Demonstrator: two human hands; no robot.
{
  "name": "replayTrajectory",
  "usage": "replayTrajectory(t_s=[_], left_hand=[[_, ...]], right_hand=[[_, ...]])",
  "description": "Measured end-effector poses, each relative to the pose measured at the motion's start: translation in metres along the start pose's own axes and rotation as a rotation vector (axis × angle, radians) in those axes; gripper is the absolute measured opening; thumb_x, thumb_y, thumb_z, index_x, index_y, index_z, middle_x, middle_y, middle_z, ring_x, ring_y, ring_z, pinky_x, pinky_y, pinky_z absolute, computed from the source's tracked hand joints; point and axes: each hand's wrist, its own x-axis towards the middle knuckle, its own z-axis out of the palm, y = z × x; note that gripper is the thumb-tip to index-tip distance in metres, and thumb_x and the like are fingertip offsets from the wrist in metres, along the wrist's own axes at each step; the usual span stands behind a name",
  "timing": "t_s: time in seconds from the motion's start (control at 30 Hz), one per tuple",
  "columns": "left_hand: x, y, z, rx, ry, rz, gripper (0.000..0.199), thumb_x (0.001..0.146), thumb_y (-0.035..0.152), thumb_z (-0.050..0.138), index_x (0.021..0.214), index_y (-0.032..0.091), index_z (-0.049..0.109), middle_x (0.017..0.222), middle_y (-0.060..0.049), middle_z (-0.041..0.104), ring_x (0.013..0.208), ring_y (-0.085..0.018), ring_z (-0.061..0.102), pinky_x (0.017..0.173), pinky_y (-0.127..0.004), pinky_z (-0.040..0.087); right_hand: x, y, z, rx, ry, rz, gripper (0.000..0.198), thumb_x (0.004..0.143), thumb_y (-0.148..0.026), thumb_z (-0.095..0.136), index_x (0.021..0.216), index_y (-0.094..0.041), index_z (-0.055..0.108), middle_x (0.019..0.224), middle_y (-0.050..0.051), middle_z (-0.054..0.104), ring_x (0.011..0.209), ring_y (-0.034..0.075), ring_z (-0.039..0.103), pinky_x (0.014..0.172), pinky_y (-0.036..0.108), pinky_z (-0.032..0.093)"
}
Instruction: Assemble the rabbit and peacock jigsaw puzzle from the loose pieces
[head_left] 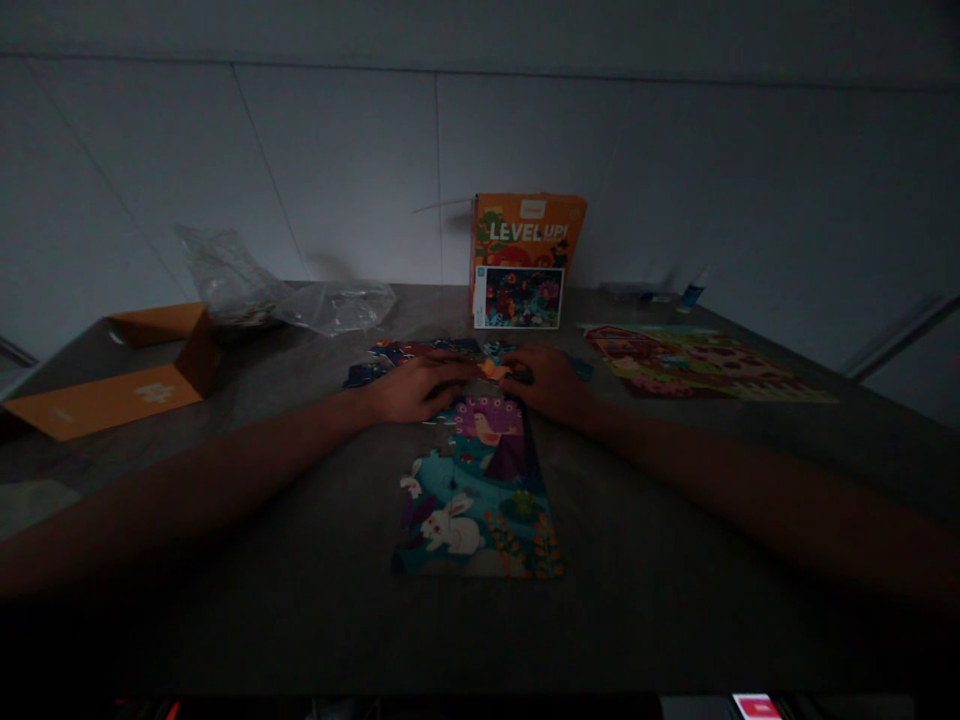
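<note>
Puzzle pieces [424, 347] lie scattered at the centre of the frame. Over them the left hand [424, 388] is palm down, fingers stretched inward; the right hand [546, 382] curves in opposite, an orange shape [493, 369] showing between — whether either grips a piece, I cannot tell. Just below, the joined puzzle section [454, 500] shows white rabbits. An orange box [529, 215] stands at upper centre — a picture card [519, 298] before it.
</note>
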Motion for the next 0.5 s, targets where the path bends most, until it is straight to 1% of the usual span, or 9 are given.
replayTrajectory(t_s=[0.07, 0.17, 0.27, 0.33, 0.4, 0.43, 0.5], left_hand=[[-0.0002, 0.0, 0.0003, 0.006, 0.009, 0.018, 0.044, 0.098, 0.018, 0.046, 0.141, 0.021, 0.06, 0.139, -0.013, 0.065, 0.132, -0.026, 0.059, 0.112, -0.044, 0.049], [-0.0003, -0.0008, 0.0006, 0.014, 0.016, 0.057, 0.046, 0.099, 0.018, 0.046, 0.144, 0.021, 0.058, 0.14, -0.013, 0.064, 0.134, -0.026, 0.057, 0.113, -0.044, 0.048], [-0.0006, -0.0005, -0.0001, 0.017, 0.004, 0.091, 0.046, 0.1, 0.019, 0.046, 0.143, 0.022, 0.059, 0.138, -0.012, 0.065, 0.134, -0.026, 0.056, 0.112, -0.044, 0.049], [-0.0011, 0.0011, -0.0011, 0.021, -0.013, 0.1, 0.045, 0.099, 0.019, 0.046, 0.142, 0.024, 0.061, 0.14, -0.011, 0.064, 0.137, -0.027, 0.054, 0.112, -0.045, 0.048], [-0.0019, 0.0031, -0.0019, 0.057, -0.008, 0.058, 0.045, 0.097, 0.019, 0.047, 0.138, 0.025, 0.065, 0.139, -0.009, 0.066, 0.139, -0.028, 0.053, 0.112, -0.048, 0.047], [-0.0023, 0.0038, -0.002, 0.095, 0.012, -0.002, 0.045, 0.095, 0.019, 0.047, 0.135, 0.026, 0.067, 0.136, -0.008, 0.069, 0.139, -0.03, 0.052, 0.112, -0.051, 0.045], [-0.003, 0.004, -0.0016, 0.195, 0.091, -0.201, 0.045, 0.092, 0.02, 0.048, 0.13, 0.025, 0.071, 0.128, -0.007, 0.073, 0.136, -0.033, 0.054, 0.111, -0.056, 0.043]], right_hand=[[-0.001, 0.0005, -0.0004, 0.075, 0.062, -0.026, 0.017, 0.089, -0.025, 0.069, 0.103, -0.017, 0.074, 0.104, 0.01, 0.074, 0.1, 0.025, 0.067, 0.09, 0.038, 0.05], [-0.0034, -0.0006, -0.0009, 0.167, 0.11, -0.145, 0.012, 0.094, -0.022, 0.062, 0.099, -0.018, 0.072, 0.099, 0.008, 0.072, 0.095, 0.022, 0.067, 0.087, 0.035, 0.051], [-0.0055, -0.0032, -0.0016, 0.187, 0.141, -0.272, 0.014, 0.097, -0.026, 0.059, 0.097, -0.02, 0.071, 0.096, 0.007, 0.071, 0.097, 0.022, 0.065, 0.089, 0.036, 0.051], [-0.006, -0.0042, -0.0016, 0.172, 0.151, -0.307, 0.015, 0.099, -0.027, 0.056, 0.097, -0.02, 0.07, 0.096, 0.007, 0.072, 0.099, 0.023, 0.065, 0.091, 0.038, 0.05], [-0.0056, -0.004, -0.0006, 0.134, 0.145, -0.276, 0.014, 0.097, -0.025, 0.056, 0.1, -0.019, 0.068, 0.099, 0.009, 0.072, 0.101, 0.024, 0.064, 0.093, 0.039, 0.05], [-0.0053, -0.0035, 0.0003, 0.102, 0.141, -0.23, 0.015, 0.095, -0.023, 0.057, 0.104, -0.018, 0.068, 0.104, 0.01, 0.072, 0.104, 0.025, 0.064, 0.095, 0.04, 0.049], [-0.0046, -0.0023, 0.0024, 0.014, 0.125, -0.088, 0.027, 0.088, -0.02, 0.061, 0.115, -0.017, 0.065, 0.116, 0.013, 0.07, 0.111, 0.029, 0.061, 0.099, 0.044, 0.048]])
